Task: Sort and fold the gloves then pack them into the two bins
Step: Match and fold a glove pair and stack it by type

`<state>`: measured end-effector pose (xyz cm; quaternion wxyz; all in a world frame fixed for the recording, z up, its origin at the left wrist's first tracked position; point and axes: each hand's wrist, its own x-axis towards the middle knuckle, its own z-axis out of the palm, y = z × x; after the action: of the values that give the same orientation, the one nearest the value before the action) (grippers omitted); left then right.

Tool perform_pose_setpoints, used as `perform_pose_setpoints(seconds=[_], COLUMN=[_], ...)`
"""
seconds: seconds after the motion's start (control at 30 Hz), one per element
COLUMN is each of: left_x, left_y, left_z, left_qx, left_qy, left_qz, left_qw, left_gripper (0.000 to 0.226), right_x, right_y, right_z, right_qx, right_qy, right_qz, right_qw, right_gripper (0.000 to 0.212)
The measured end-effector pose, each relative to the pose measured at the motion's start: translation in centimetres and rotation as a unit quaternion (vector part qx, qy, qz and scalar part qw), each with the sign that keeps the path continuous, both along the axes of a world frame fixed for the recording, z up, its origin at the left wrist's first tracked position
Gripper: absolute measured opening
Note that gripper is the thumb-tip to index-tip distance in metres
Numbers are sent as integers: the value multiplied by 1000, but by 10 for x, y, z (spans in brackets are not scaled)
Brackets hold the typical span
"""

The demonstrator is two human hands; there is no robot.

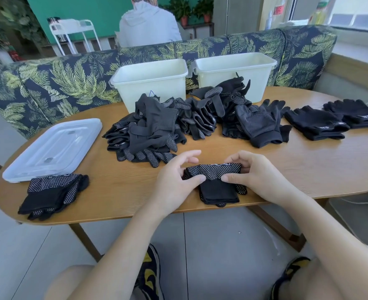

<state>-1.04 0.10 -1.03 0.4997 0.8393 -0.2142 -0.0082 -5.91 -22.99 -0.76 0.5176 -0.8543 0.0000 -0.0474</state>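
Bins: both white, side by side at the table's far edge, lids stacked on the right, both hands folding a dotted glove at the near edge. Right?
Wrong on one point: the lids lie on the left of the table, as the head view shows. The bins, the left hand, the right hand and the dotted glove are as stated.

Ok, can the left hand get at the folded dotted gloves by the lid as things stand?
Probably yes, once freed. The left hand pinches the dotted glove together with the right hand. The folded gloves lie on its side, with bare table between.
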Motion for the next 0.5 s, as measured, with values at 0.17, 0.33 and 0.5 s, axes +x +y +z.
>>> perform_pose_setpoints(seconds=[0.17,0.33,0.5], left_x=[-4,-5,-3], left_y=[21,60,107], left_z=[-1,1,2], left_qx=[-7,-3,14], left_qy=[-6,-6,-11], left_qz=[32,74,141], left_qw=[999,997,990], left_gripper=[55,55,56], right_x=[6,21,37], right_y=[23,68,124], right_z=[2,-2,-7], right_qx=[7,-14,-26], right_qy=[19,19,3], right_qz=[20,46,69], right_qw=[1000,999,997], right_gripper=[33,32,33])
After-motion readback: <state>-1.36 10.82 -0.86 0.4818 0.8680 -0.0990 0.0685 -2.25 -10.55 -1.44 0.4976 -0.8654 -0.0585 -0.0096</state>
